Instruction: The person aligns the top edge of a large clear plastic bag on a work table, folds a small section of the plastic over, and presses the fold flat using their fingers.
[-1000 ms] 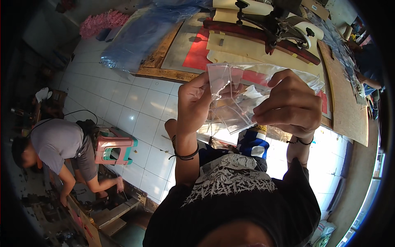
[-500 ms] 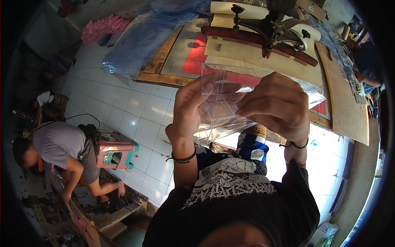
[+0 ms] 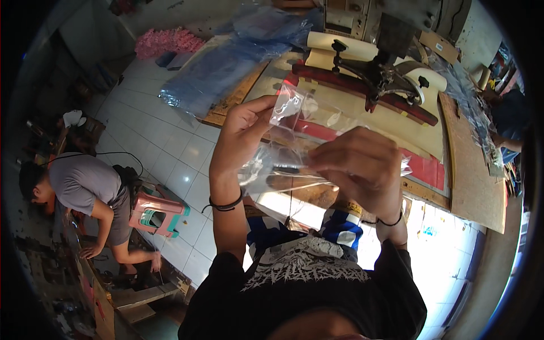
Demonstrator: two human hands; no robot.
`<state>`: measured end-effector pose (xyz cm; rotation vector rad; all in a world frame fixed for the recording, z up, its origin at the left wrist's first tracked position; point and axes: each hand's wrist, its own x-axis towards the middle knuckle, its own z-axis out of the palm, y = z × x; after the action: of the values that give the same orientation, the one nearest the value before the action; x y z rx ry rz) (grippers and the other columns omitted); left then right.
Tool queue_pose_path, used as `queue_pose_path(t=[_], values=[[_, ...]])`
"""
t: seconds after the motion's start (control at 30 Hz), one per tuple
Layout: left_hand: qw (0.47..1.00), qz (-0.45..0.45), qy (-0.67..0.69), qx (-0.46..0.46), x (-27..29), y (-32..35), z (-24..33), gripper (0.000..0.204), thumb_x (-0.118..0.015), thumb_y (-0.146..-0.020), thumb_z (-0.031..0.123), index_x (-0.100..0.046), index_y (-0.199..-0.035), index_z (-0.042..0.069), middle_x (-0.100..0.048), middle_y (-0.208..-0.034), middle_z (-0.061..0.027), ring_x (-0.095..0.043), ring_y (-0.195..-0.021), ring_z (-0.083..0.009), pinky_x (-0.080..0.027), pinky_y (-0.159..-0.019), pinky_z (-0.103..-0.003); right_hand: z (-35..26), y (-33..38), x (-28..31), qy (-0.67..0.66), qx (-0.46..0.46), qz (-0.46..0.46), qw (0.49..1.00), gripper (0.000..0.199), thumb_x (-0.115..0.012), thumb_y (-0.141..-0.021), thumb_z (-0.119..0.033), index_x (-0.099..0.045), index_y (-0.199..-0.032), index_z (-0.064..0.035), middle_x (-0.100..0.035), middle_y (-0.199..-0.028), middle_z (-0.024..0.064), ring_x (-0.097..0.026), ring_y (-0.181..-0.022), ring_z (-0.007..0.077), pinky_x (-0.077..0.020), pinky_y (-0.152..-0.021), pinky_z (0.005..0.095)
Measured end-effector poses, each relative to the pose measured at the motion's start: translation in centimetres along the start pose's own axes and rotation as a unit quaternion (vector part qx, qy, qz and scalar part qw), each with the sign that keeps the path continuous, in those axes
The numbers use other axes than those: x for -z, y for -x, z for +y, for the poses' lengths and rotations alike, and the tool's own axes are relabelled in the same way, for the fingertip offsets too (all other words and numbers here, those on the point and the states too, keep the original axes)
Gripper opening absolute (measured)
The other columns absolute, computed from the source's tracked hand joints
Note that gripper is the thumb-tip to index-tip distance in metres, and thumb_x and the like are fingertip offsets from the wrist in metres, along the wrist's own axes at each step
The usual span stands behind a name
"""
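Left hand (image 3: 242,129), right hand (image 3: 364,164), both tight on clear plastic pouch (image 3: 289,116) (contents unclear).

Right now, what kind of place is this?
Probably a small workshop, perhaps one that works with plastic: there's a dark metal machine with a red bar, a heap of blue plastic, and clear plastic being held up.

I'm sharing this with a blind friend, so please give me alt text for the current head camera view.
The wearer's left hand and right hand hold up clear plastic in front of a dark red bar. Blue-tinted plastic sheets lie beyond, and at left another person in grey bends forward beside a pink-and-green stool.
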<state>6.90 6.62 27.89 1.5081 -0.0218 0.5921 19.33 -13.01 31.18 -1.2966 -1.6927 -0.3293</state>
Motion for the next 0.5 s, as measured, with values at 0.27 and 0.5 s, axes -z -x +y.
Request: queue_pose_path(t=[0.27, 0.5], values=[[0.993, 0.015, -0.109, -0.032, 0.9, -1.6, 1.4, 0.032, -0.057, -0.094, 0.015, -0.061, -0.117, -0.007, -0.070, -0.106, -0.0136, -0.067, -0.093, -0.0156, -0.054, -0.080, -0.026, -0.7, 0.6, -1.1, -0.021, 0.026, 0.018, 0.999, 0.021, -0.080, -0.063, -0.008, -0.074, -0.083, -0.0128, -0.072, -0.084, -0.0008, -0.064, -0.073, 0.0142, -0.0489, -0.060, 0.0273], [0.996, -0.017, -0.084, -0.031, 0.1, -2.0, 1.3, 0.033, -0.055, -0.097, 0.019, -0.060, -0.117, -0.007, -0.069, -0.106, -0.0191, -0.069, -0.089, -0.0192, -0.055, -0.078, -0.030, -0.5, 1.2, -1.0, -0.021, 0.044, 0.002, 0.999, 0.023, -0.077, -0.066, -0.009, -0.072, -0.088, -0.0138, -0.071, -0.092, -0.0038, -0.062, -0.075, 0.0158, -0.0507, -0.062, 0.0296]])
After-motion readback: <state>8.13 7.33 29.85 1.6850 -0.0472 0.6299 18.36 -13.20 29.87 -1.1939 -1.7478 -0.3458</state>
